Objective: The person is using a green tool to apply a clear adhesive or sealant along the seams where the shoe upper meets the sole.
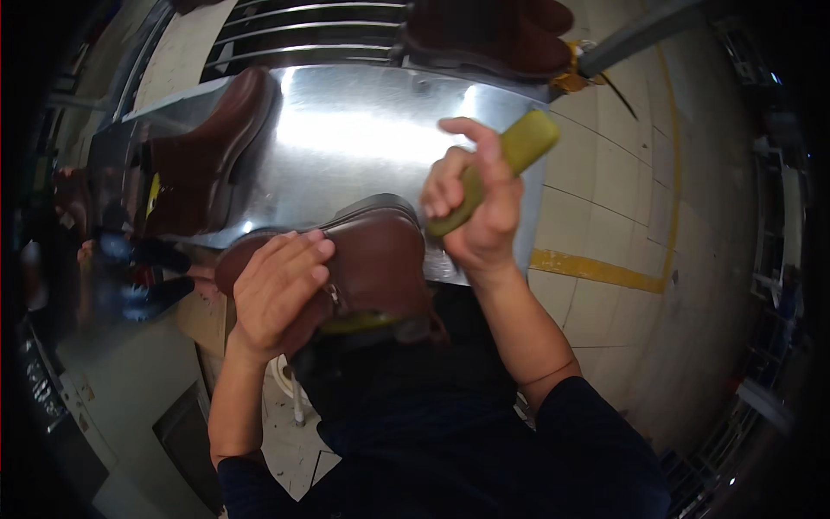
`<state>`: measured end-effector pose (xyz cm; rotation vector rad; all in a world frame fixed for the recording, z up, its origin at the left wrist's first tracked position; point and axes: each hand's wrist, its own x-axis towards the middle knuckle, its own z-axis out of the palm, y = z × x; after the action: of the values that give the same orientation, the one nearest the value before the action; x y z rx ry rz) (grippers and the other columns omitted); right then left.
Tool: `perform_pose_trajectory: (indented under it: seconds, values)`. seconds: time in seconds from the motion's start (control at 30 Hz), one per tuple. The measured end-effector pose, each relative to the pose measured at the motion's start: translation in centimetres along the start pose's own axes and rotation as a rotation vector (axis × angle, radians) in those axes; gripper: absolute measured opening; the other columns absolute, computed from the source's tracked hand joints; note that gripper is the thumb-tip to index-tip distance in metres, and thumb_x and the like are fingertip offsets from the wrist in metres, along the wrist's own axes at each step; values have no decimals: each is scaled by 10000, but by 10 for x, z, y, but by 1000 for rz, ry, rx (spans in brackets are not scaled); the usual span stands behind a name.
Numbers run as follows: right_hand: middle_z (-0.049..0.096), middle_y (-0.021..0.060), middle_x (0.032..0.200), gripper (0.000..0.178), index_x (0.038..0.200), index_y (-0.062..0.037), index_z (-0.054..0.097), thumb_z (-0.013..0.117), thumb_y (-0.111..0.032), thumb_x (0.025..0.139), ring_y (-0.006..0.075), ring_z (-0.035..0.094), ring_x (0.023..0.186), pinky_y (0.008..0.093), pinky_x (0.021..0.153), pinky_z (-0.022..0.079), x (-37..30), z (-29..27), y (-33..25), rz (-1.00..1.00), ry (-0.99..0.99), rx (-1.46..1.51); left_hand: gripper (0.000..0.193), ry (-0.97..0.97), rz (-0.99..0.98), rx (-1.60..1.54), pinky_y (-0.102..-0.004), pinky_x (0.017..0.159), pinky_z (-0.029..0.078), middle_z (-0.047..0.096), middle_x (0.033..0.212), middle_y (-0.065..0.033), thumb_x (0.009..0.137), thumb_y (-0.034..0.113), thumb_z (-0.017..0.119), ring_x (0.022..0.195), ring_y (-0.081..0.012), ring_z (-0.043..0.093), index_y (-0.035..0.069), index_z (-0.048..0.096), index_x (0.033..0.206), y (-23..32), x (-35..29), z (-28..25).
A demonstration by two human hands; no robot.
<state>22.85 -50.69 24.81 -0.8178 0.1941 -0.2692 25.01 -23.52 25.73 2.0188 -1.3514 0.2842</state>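
A brown leather ankle boot (380, 255) lies on its side at the near edge of the metal table, its sole turned away from me. My left hand (281, 290) grips it over the front, fingers together on the leather. Something yellow-green (367, 323) shows at the boot's near opening. To the right of the boot, raised above the table, my right hand (480, 195) is closed round an olive-yellow elongated block (529, 141) with rounded ends; its index finger sticks out. The block stays apart from the boot, and its exact kind is unclear.
Another brown boot (207, 156) lies at the table's left, with more brown footwear (484, 35) beyond the far edge beside a rack of metal bars (303, 39). The shiny metal table (346, 121) ends at the right above a tiled floor (596, 199). Another person's arm (206, 284) shows at left.
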Motion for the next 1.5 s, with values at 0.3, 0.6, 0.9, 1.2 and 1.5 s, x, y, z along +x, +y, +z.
perform_pose_trajectory:
  seconds: [0.3,0.6,0.9,1.2,1.5]
  values:
    - [429,8,581,306,1201,54,628,592,-201,1036,118,441,464,288,455,390,-24,-47,-47,35,-76,90,356,-125,-220,93,-665,1217,267,670,1410,-136,813,129,796,1433,-428,518,88,713,1157,20,40,13]
    - [394,11,555,253,1037,22,623,583,-227,1058,115,400,442,285,426,357,0,-44,-7,14,-112,184,347,-92,-337,75,-658,1243,225,647,1435,-173,847,65,759,1481,-484,437,55,677,1184,41,27,19]
    - [418,5,554,194,964,27,619,639,-162,1003,94,387,423,262,416,324,19,-16,-16,183,-122,-74,286,-91,-370,60,-732,1222,191,647,1436,-76,798,128,778,1500,-468,409,130,763,1083,39,13,23]
    - [403,-9,567,159,944,5,608,668,-139,975,78,341,433,251,421,293,24,15,-14,249,-161,-390,228,-73,-356,48,-721,1237,163,651,1424,-57,874,156,711,1489,-452,428,148,757,1097,38,12,24]
    - [470,-22,593,198,939,-6,622,738,-165,966,56,390,451,235,426,299,23,32,-8,294,-184,-466,257,-33,-322,33,-768,1207,175,623,1458,-63,886,158,703,1495,-443,422,155,718,1143,38,3,28]
